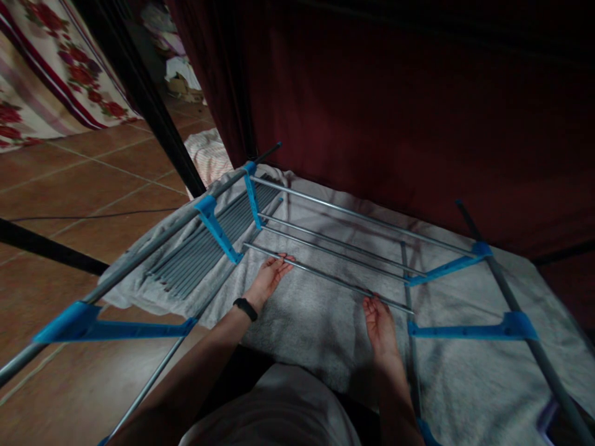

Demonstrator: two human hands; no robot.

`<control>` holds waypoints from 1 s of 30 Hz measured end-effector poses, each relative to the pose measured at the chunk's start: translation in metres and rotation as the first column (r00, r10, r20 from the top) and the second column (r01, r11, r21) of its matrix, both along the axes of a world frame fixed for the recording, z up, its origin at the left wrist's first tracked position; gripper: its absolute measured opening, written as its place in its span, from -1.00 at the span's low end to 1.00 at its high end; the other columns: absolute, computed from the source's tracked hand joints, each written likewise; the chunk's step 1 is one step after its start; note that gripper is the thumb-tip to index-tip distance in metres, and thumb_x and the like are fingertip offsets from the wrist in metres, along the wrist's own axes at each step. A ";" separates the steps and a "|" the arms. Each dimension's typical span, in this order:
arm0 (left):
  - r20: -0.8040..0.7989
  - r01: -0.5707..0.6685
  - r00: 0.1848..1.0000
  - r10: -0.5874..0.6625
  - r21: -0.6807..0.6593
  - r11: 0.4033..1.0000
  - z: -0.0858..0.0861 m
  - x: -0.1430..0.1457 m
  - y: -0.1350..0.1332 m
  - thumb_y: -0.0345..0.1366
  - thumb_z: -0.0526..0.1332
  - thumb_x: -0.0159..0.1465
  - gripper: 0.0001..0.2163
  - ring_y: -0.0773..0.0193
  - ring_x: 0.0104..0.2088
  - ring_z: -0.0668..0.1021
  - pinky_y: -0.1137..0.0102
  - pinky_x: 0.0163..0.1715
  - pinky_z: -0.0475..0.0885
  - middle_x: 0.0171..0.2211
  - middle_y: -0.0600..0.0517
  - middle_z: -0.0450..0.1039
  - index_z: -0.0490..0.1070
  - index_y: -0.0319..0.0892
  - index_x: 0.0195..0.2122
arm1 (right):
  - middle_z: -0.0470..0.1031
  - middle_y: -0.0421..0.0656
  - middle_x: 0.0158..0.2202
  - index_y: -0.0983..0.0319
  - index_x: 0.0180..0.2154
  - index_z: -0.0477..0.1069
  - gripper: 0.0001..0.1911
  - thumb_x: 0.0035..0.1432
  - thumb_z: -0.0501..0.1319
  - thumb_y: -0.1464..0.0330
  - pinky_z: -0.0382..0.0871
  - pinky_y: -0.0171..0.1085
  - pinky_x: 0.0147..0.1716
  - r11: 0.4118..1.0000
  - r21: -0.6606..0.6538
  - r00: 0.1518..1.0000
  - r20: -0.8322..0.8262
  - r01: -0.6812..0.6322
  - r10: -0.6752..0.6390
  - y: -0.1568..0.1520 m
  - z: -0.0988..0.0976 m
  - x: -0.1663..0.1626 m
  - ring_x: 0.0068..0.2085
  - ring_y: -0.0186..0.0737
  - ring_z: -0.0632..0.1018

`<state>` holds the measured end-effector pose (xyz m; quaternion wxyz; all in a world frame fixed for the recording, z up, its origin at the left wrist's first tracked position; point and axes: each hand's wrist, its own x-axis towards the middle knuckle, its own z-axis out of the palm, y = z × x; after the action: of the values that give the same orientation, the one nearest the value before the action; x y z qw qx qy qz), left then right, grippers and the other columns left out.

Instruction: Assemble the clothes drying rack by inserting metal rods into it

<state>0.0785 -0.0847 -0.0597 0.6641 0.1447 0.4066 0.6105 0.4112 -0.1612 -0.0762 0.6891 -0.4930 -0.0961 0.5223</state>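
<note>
A thin metal rod runs across in front of me, between the two sides of a grey tube frame with blue plastic brackets, which looks like a drying rack. Near the rod's left end, my left hand has its fingers closed round it; a black band is on that wrist. Toward the right end, my right hand grips the same rod from below. The rod's left tip lies close to a blue bracket, its right tip near another bracket. I cannot tell whether either tip is seated.
Beyond the rod, other crossbars span the frame. A row of loose grey tubes lies at left on the grey blanket. A dark red curtain hangs behind. Black poles and tiled floor are on the left.
</note>
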 end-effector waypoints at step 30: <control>-0.066 -0.153 0.986 0.153 -0.001 0.988 0.004 0.011 -0.006 -0.42 0.51 0.20 -0.86 0.15 -0.12 0.71 0.28 0.08 0.55 -0.32 -0.01 0.65 0.56 -0.16 -0.35 | 0.68 -0.20 -0.23 0.16 -0.28 0.55 -0.86 0.12 0.44 0.30 0.59 -0.31 -0.12 0.998 0.062 0.999 0.020 0.029 -0.030 -0.002 -0.002 0.002 -0.25 -0.31 0.66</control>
<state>0.0892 -0.0904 -0.0555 0.6019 0.1310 0.4400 0.6534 0.4134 -0.1632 -0.0786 0.7105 -0.4785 -0.1121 0.5037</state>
